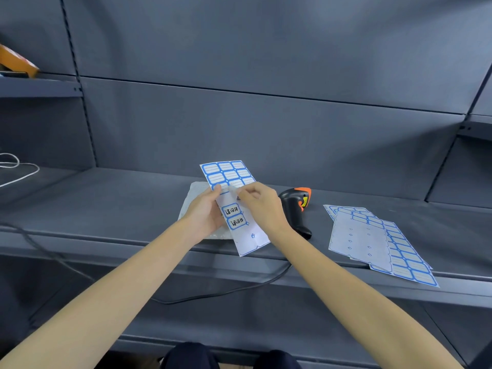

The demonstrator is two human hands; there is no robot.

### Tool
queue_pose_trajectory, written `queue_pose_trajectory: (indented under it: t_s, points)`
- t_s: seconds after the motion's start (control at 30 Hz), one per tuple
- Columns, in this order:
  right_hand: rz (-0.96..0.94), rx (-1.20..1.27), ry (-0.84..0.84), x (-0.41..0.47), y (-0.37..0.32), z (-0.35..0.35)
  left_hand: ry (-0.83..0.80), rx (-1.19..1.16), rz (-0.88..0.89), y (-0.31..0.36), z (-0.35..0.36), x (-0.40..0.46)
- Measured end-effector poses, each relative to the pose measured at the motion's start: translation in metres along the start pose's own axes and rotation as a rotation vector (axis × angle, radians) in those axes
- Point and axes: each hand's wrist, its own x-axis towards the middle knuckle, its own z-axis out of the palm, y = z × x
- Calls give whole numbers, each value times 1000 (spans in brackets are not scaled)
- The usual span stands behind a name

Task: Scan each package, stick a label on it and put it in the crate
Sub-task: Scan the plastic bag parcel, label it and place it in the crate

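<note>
My left hand holds a white sheet of blue-bordered labels above the grey metal shelf's front edge, while my right hand pinches a label at mid-sheet. The white padded package lies beneath; the black-and-orange handheld scanner rests just right.
</note>
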Motion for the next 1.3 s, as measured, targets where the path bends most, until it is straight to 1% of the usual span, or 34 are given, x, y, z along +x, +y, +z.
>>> queue_pose_trajectory:
  t_s: [0.17, 0.27, 0.4, 0.53, 0.63, 0.7, 0.87, 0.93, 1.0, 1.07, 1.13, 1.23, 1.3]
  points:
    - [98, 266, 1, 4, -3, -1, 24, -8, 15, 5, -1, -4]
    - [119, 313, -33, 5, -4, -1, 28, 10, 10, 7, -4, -5]
    - [108, 191, -49, 4, -3, 4, 27, 25, 21, 6, -7, -5]
    - [-22, -32, -84, -2, -4, 8, 50, 3, 14, 7, -6, -6]
    - [-59, -59, -115, -3, -3, 13, 102, 1, 8, 7, -6, -6]
    - [-43, 12, -111, -1, -4, 12, 120, 31, 24, 7, -8, -6]
    - [51, 338, -50, 14, 0, -3, 186, 17, 44, 19, -24, -8]
    - [63, 378, -28, 21, 4, -11, 213, 16, 60, 26, -34, -10]
    - [68, 348, 3, 27, 9, -17, 252, 12, 82, 32, -46, -13]
    - [78, 251, 25, 33, 17, -18, 265, 20, 109, 38, -60, -18]
    - [62, 95, 33, 37, 24, -17, 272, 31, 130, 42, -74, -21]
    - [-36, -172, 20, 37, 27, -13, 295, 47, 168, 48, -90, -26]
    - [-98, -302, 9, 35, 28, -8, 318, 55, 174, 50, -97, -28]
